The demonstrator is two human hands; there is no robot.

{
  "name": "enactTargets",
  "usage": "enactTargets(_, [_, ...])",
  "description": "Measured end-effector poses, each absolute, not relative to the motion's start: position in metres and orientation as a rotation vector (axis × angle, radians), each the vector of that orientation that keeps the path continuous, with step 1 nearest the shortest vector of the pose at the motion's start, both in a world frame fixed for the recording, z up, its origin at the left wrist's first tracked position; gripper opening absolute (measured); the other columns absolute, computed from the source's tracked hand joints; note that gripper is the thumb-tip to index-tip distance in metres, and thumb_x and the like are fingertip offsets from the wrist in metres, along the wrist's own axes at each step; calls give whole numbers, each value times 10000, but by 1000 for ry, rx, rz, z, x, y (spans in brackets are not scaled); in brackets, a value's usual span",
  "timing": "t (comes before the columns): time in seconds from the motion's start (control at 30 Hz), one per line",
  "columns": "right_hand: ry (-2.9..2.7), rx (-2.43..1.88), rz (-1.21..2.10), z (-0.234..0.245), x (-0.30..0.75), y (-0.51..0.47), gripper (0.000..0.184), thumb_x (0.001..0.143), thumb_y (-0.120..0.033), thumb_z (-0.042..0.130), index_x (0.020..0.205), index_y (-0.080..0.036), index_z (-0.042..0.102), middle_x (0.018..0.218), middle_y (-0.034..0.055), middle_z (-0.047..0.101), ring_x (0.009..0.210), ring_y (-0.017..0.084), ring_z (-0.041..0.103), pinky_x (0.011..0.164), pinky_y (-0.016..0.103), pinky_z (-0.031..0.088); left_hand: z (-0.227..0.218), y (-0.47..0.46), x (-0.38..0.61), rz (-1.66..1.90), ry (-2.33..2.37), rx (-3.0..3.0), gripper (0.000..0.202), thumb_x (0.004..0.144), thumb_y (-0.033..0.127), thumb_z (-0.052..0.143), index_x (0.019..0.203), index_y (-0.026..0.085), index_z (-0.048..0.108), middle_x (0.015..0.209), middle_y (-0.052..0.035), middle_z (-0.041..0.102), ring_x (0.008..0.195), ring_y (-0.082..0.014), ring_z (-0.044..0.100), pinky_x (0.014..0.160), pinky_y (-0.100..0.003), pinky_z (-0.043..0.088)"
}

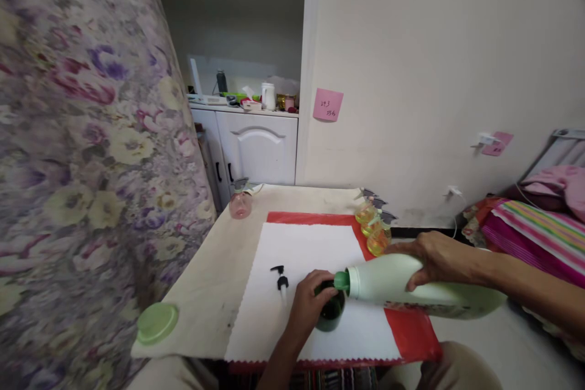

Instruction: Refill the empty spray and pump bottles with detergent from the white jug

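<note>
My right hand (434, 259) grips a large pale green bottle (425, 289) tipped sideways, its green spout over a small dark green bottle (329, 312). My left hand (307, 304) wraps round that small bottle, which stands on the white cloth (301, 256). A black pump head (281, 279) lies on the cloth just left of my left hand.
Three yellow spray bottles (375, 228) stand at the far right of the table on a red sheet (411, 332). A pink spray bottle (240, 201) is at the back left, a green lid (156, 323) at the front left corner. Floral fabric (82, 152) fills the left.
</note>
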State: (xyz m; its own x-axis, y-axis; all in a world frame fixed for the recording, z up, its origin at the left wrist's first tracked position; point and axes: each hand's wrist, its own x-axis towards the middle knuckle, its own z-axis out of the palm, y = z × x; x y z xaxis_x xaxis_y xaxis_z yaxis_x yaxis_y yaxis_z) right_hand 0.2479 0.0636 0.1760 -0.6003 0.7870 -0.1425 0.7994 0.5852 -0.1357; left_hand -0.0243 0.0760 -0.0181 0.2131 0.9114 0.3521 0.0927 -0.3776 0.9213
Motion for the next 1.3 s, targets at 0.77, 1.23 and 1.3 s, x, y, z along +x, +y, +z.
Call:
enactTargets(0.77, [2774,1324,-306,178,249,64,631,769,-609,593,1283,-246,540,784,54,724,627,214,646,570,248,382,-16,76,-23,1248,934,1659,180,741,155,644,890,210,727,940,-54,692,931,-219,627,853,-308,464])
enactTargets(1.23, [2758,1300,-245,174,252,69,619,764,-646,571,1248,-259,563,760,53,722,614,214,643,553,259,380,-15,78,-23,1242,920,1669,176,743,144,643,885,210,724,935,-51,690,924,-216,626,847,-311,463])
enactTargets(1.3, [2747,1297,-223,175,252,69,620,759,-659,563,1222,-247,581,722,52,716,599,222,640,540,265,371,-16,78,-23,1244,920,1668,177,741,145,646,886,210,723,940,-52,691,928,-218,626,849,-313,463])
